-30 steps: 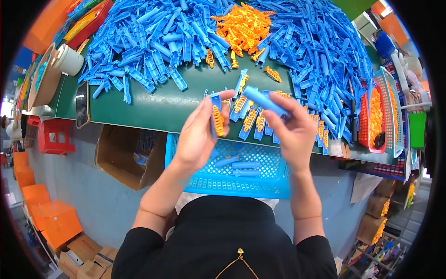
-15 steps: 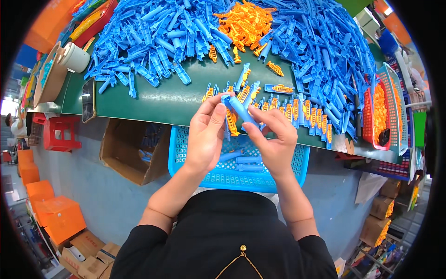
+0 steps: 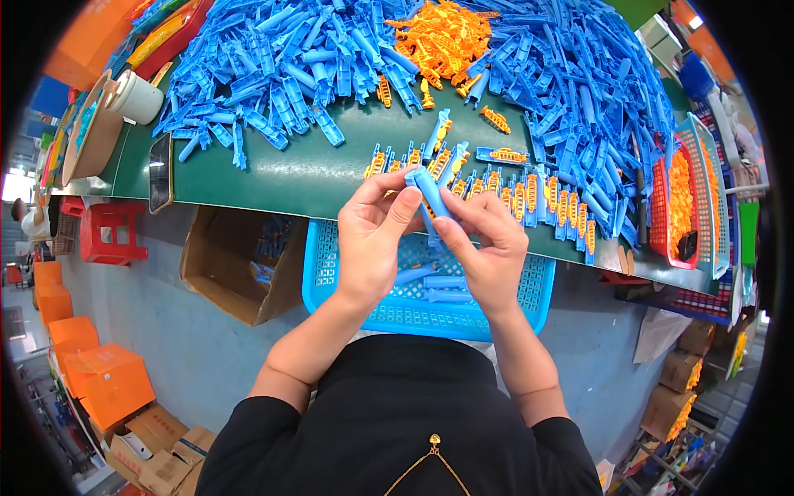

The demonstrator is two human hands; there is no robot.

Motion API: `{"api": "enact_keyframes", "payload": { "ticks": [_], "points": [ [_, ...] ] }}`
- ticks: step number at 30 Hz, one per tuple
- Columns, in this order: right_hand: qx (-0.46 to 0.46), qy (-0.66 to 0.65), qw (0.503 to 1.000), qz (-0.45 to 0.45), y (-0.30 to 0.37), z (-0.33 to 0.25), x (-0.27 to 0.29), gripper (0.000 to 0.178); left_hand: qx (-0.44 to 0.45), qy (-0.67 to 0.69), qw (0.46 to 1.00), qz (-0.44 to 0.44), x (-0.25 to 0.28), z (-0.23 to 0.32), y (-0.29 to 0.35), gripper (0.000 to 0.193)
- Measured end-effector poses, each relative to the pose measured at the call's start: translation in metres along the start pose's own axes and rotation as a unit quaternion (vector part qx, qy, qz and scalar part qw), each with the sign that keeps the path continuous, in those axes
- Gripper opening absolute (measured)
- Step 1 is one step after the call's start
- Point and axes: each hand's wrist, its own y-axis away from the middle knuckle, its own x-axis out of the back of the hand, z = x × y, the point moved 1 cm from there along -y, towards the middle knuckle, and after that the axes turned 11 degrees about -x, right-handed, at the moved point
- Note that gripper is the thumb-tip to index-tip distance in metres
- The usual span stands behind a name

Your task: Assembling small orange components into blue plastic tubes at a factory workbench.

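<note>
Between my two hands is a blue plastic shell piece [image 3: 428, 189] with a bit of orange showing along its inner edge. My left hand [image 3: 379, 229] pinches its left side with thumb and fingers, and my right hand [image 3: 486, 240] grips the other side. Just beyond, a row of blue half shells holding orange ladder-like inserts [image 3: 519, 198] lines the front of the green table [image 3: 273, 178]. Below my hands, a light-blue perforated basket [image 3: 397, 317] holds several blue pieces [image 3: 447, 289].
Large heaps of blue shells [image 3: 273, 74] and an orange heap of inserts [image 3: 442, 41] cover the table's far side. A red basket of orange parts [image 3: 680, 202] stands at right. A cardboard box [image 3: 240, 264], red stool [image 3: 112, 234] and phone [image 3: 160, 174] are at left.
The two blue halves, apart at an angle before, are now brought together, hiding most of the orange insert between them. Both hands stay at nearly the same place.
</note>
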Motion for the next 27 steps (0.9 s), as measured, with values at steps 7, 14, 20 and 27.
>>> {"api": "enact_keyframes", "payload": {
  "ticks": [7,14,20,27],
  "points": [
    [-0.046,-0.090,0.995,-0.020,-0.001,-0.003,0.002,0.030,0.000,0.001,1.000,0.002,0.000,0.002,0.001,0.026],
    [-0.003,-0.001,0.999,-0.044,-0.002,-0.003,0.008,0.031,0.019,0.011,1.000,-0.010,0.004,0.001,-0.003,0.026],
    [0.029,0.073,0.995,-0.055,-0.003,-0.014,0.004,0.039,0.098,0.108,0.987,-0.067,0.018,-0.002,-0.007,0.025],
    [0.082,0.107,0.991,0.026,0.003,-0.011,-0.002,0.034,-0.003,0.136,0.990,-0.048,0.009,-0.008,0.001,0.028]
  ]
}}
